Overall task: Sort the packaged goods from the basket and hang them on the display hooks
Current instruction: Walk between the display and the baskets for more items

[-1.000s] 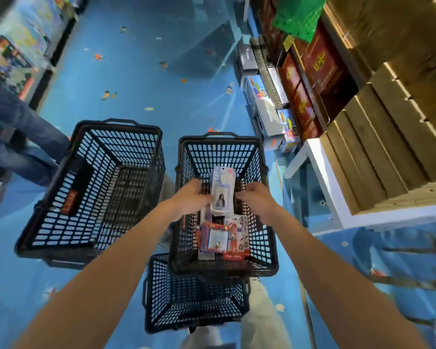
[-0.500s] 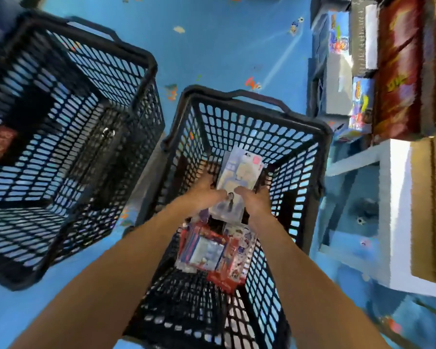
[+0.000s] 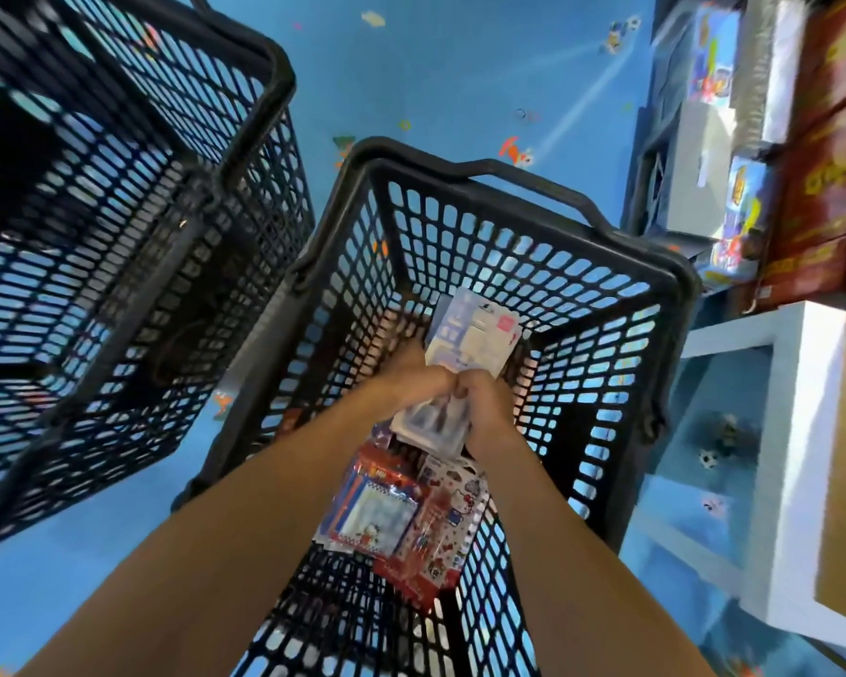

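Note:
A black plastic basket [image 3: 523, 207] stands on the blue floor in front of me. Inside it both my hands hold a stack of pale blue and white packets [image 3: 470, 334]. My left hand [image 3: 411, 383] grips the stack's left edge and my right hand [image 3: 484, 408] grips its right edge, thumbs meeting on top. Below my wrists, on the basket's bottom, lie red and white cartoon packets [image 3: 401, 520]. The lower part of the held stack is hidden by my fingers.
A second black basket [image 3: 133, 197] stands to the left, close beside the first. On the right are a white shelf frame [image 3: 797, 432], red boxes [image 3: 831, 188] and colourful boxes [image 3: 738, 227] on the floor. Blue patterned floor lies beyond.
The view has dropped closer to the basket. My hands have drawn together on the packet stack, thumbs now touching over it, deeper in the basket.

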`<state>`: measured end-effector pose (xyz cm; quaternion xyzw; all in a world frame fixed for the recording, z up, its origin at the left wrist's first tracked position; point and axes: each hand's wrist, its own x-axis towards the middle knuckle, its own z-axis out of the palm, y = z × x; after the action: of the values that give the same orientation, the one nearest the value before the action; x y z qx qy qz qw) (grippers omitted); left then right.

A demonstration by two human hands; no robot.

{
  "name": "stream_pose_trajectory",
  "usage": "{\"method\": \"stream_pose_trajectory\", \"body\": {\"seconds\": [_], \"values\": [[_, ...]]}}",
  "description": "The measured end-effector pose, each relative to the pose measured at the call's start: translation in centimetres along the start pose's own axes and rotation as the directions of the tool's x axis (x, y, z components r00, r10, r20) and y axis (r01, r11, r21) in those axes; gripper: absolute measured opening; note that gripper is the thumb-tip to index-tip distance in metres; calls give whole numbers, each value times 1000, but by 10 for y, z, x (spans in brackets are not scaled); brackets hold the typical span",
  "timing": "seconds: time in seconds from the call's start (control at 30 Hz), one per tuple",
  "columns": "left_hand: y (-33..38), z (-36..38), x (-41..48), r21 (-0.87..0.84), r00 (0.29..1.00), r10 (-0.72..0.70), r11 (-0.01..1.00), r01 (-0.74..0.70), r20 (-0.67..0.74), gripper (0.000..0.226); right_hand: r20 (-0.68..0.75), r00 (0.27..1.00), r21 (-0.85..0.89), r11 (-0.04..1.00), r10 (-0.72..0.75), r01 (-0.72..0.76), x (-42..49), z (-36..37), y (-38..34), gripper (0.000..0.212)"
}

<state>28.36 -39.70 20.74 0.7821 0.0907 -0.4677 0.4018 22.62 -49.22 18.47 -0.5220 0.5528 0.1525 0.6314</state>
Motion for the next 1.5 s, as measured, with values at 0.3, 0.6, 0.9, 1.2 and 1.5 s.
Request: {"method": "stream_pose_trajectory", "body": {"seconds": [0.3, 0.6, 0.9, 1.2, 1.5], "values": [[0, 1, -5, -88, 999, -46, 995, 45, -2, 62, -45, 999, -13, 1000, -19, 18, 4, 4, 5, 29], [-7, 8, -3, -167, 1000, 20, 986, -18, 14, 31, 24, 999, 202, 978, 40, -44, 0, -3, 3, 19], [-3, -10, -15, -268, 999, 33, 963, -30, 8, 54, 155, 986, 260, 965, -58, 16, -12, -1, 2, 17], [8, -21, -55, -298, 996, 44, 954, -20, 75, 74, 288, 957, 347, 936, -41, -65, -65, -15, -8, 27], [2, -53, -126, -477, 988, 148, 872, -107, 49, 111, 368, 869, 405, 898, -332, 171, -153, -8, -19, 33]]}}
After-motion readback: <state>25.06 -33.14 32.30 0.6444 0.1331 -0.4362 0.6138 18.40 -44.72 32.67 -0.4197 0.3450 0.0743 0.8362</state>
